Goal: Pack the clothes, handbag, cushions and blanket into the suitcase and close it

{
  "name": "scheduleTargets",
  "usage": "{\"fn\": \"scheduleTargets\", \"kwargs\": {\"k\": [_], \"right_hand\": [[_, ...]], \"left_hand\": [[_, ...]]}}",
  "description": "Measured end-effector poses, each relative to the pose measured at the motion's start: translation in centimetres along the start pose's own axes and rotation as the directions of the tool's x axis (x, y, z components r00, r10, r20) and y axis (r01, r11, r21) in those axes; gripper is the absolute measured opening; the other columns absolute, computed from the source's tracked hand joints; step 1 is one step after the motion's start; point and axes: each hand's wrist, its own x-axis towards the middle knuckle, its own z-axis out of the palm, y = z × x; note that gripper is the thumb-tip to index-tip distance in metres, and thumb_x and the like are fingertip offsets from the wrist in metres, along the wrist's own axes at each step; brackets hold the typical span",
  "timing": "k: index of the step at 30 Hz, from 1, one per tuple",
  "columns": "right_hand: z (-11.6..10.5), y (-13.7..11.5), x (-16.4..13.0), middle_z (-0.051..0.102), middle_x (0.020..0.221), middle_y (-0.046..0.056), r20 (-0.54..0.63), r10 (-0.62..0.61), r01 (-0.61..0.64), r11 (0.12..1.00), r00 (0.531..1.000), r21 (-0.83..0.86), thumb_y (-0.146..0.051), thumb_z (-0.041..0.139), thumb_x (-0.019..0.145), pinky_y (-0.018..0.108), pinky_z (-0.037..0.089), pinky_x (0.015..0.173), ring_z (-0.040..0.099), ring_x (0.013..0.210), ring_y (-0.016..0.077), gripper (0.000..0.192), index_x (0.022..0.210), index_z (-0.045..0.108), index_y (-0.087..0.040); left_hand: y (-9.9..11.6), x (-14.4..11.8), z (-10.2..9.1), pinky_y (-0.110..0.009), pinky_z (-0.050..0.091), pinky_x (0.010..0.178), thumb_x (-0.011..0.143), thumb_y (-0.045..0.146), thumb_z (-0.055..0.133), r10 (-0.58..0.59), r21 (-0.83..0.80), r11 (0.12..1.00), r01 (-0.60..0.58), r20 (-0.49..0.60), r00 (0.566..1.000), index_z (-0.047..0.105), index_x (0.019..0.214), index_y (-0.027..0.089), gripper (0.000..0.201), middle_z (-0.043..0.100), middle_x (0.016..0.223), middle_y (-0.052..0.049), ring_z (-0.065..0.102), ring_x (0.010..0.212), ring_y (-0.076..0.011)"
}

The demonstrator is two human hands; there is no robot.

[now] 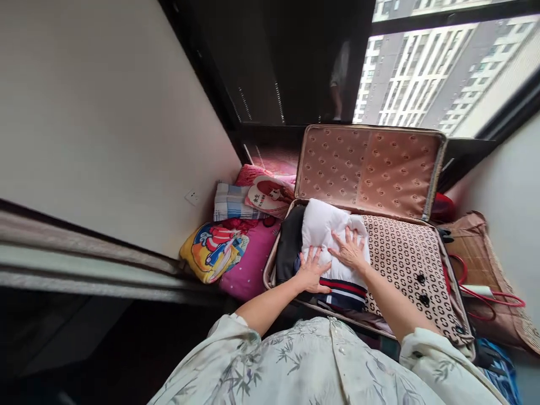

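Observation:
A white padded garment point(324, 219) with a navy, red and white striped band point(343, 288) lies folded in an open suitcase point(270, 275). My left hand point(313, 271) rests flat on its near left part, fingers spread. On its right part my right hand point(349, 247) also lies flat with the fingers apart. Dark clothing point(289, 239) shows at the left of the garment. To the right, a beige patterned piece point(403, 256) covers the other part of the case. The lid point(371, 169), lined in pink patterned cloth, stands upright behind.
Folded bedding, including a plaid bundle point(232, 201), a purple dotted piece point(251, 270) and a yellow cartoon-print bundle point(215, 253), sits left of the case. At the right are a cardboard piece point(475, 247) and a red cord point(508, 298). A window point(426, 73) is behind.

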Motion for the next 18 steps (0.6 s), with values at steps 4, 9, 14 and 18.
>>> {"fn": "scheduleTargets", "kwargs": {"k": [4, 9, 14, 18], "right_hand": [[3.0, 0.7, 0.2, 0.012, 0.179, 0.014, 0.004, 0.011, -0.011, 0.996, 1.000, -0.092, -0.074, 0.035, 0.101, 0.073, 0.013, 0.120, 0.012, 0.161, 0.0484, 0.075, 0.168, 0.031, -0.042], [1.8, 0.6, 0.1, 0.020, 0.174, 0.018, -0.127, -0.026, 0.012, 0.994, 0.992, -0.109, -0.069, 0.031, 0.103, 0.074, 0.024, 0.115, 0.020, 0.158, 0.0495, 0.071, 0.166, 0.039, -0.038], [1.2, -5.1, -3.0, 0.017, 0.176, 0.016, -0.347, -0.120, 0.111, 0.993, 0.930, -0.047, -0.064, 0.031, 0.104, 0.076, 0.030, 0.112, 0.012, 0.159, 0.0502, 0.068, 0.166, 0.040, -0.037], [3.9, -9.4, -5.3, 0.033, 0.171, 0.011, -0.219, -0.217, 0.214, 0.976, 0.951, -0.038, -0.062, 0.035, 0.102, 0.078, 0.033, 0.109, 0.019, 0.157, 0.0509, 0.063, 0.160, 0.048, -0.041]], "left_hand": [[0.4, 0.0, -0.6, -0.083, -0.009, 0.115, 0.075, 0.076, 0.077, 0.025, -0.048, 0.999, -0.024, 0.023, 0.999, 0.037, 0.167, 0.034, 0.108, -0.014, 0.179, -0.013, -0.023, 0.158, -0.0525], [0.7, -0.3, -1.9, -0.082, -0.006, 0.117, 0.072, 0.064, 0.085, 0.060, -0.157, 0.986, -0.061, -0.013, 0.998, 0.045, 0.163, 0.033, 0.104, 0.000, 0.180, -0.013, -0.017, 0.160, -0.0510], [-4.6, -5.0, -2.1, -0.054, 0.042, 0.120, 0.088, 0.049, 0.075, 0.073, -0.592, 0.735, -0.331, -0.415, 0.907, 0.080, 0.125, 0.028, 0.044, 0.060, 0.153, -0.013, 0.055, 0.144, -0.0363], [-15.6, -12.9, -2.9, -0.044, 0.059, 0.099, 0.100, 0.048, 0.057, -0.712, -0.868, 0.484, -0.115, -0.466, 0.525, 0.075, 0.122, 0.020, 0.040, 0.075, 0.113, -0.015, 0.074, 0.107, -0.0269]]}}
